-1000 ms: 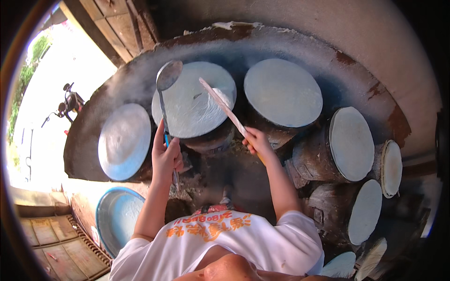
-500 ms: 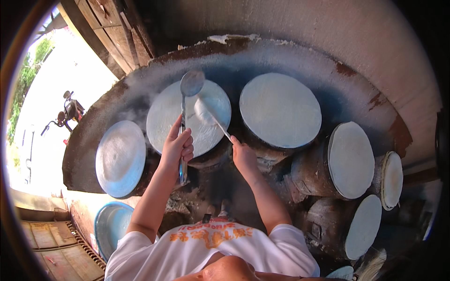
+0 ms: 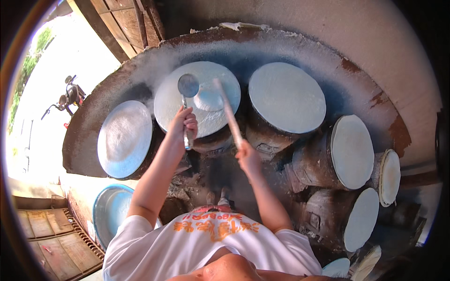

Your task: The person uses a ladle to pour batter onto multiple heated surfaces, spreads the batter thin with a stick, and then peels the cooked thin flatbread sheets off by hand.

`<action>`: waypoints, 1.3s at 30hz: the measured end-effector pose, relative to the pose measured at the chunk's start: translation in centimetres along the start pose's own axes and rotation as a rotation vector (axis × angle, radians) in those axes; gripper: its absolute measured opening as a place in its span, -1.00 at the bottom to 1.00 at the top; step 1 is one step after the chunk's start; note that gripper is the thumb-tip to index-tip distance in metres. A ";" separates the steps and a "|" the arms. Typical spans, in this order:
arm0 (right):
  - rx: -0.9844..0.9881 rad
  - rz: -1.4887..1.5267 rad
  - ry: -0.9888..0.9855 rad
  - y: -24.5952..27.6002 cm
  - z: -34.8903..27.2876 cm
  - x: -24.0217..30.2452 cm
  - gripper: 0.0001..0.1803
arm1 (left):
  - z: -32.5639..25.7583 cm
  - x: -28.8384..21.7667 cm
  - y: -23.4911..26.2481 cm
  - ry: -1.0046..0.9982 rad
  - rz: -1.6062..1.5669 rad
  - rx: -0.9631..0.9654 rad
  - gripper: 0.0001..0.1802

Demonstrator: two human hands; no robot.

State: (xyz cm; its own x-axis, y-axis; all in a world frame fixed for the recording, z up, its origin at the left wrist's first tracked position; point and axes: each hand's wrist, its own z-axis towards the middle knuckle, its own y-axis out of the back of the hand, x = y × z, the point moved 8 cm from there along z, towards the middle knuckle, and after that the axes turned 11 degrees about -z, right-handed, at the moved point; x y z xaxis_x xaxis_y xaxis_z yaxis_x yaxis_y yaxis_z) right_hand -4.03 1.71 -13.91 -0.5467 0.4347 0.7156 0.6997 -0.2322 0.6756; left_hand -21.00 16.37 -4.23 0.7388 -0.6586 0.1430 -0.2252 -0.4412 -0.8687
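My left hand (image 3: 184,125) is wrapped round the handle of a metal ladle (image 3: 188,85). Its bowl is raised over the left part of a round griddle (image 3: 168,107) coated with a thin layer of pale batter. My right hand (image 3: 247,157) grips the wooden handle of a batter spreader (image 3: 228,112). The spreader slants forward over the griddle, and its far end is smeared by motion. Beside it lies a whitish rounded patch (image 3: 206,100); whether this is batter or the spreader's blade, I cannot tell.
Another batter-coated griddle (image 3: 287,98) stands to the right, and a bare-looking one (image 3: 124,140) to the left. Several more stoves with pale round tops (image 3: 352,152) curve along the right. A blue-rimmed basin (image 3: 110,208) is at lower left. Steam drifts before the curved ledge (image 3: 126,75).
The spreader has swung from slanting left to standing steeper, its far end further right and away. My left hand with the ladle has shifted slightly. The whole view has moved a little.
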 end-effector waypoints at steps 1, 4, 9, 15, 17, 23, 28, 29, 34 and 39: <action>0.043 0.112 -0.009 -2.9 -0.8 1.7 -0.66 | 0.0 1.1 3.2 -0.192 0.057 -0.181 -0.87; -0.236 0.093 0.360 -5.0 0.2 7.3 -0.67 | 0.6 2.8 4.1 -0.216 -0.202 0.094 -0.86; -0.239 0.147 0.542 -0.9 2.7 10.8 -0.64 | -7.6 1.8 -1.9 0.287 -0.740 0.472 -0.64; -0.014 -0.070 0.420 -4.1 2.2 13.2 -0.64 | -16.9 -4.6 -4.7 0.124 -0.554 0.677 -0.60; -0.055 -0.004 0.383 -3.5 2.0 13.6 -0.65 | -17.9 -7.8 -4.1 0.102 -0.527 0.613 -0.62; -0.012 -0.070 0.468 -7.3 -2.1 11.7 -0.63 | -17.8 -15.9 2.5 0.084 -0.511 0.433 -0.64; -0.145 0.135 0.424 -7.0 2.7 10.6 -0.70 | -17.7 -20.1 5.5 0.211 -0.308 0.354 -0.57; -0.146 0.128 0.466 -6.9 4.8 12.9 -0.70 | -17.0 -19.8 4.9 0.229 -0.319 0.350 -0.57; 0.184 0.400 0.229 -17.1 -1.2 19.8 -0.51 | -15.7 -21.4 7.7 0.174 -0.376 0.132 -0.56; -0.032 0.258 0.395 -21.3 -1.3 23.7 -0.57 | -13.9 -23.9 7.5 0.123 -0.287 0.178 -0.52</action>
State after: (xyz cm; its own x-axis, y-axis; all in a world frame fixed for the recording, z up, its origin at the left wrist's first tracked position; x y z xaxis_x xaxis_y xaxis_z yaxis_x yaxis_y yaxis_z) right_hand -32.42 15.84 -11.11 -0.4942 -0.0035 0.8693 0.8245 -0.3187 0.4675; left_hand -49.18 20.31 -7.53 0.6713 -0.5967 0.4397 0.1026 -0.5128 -0.8524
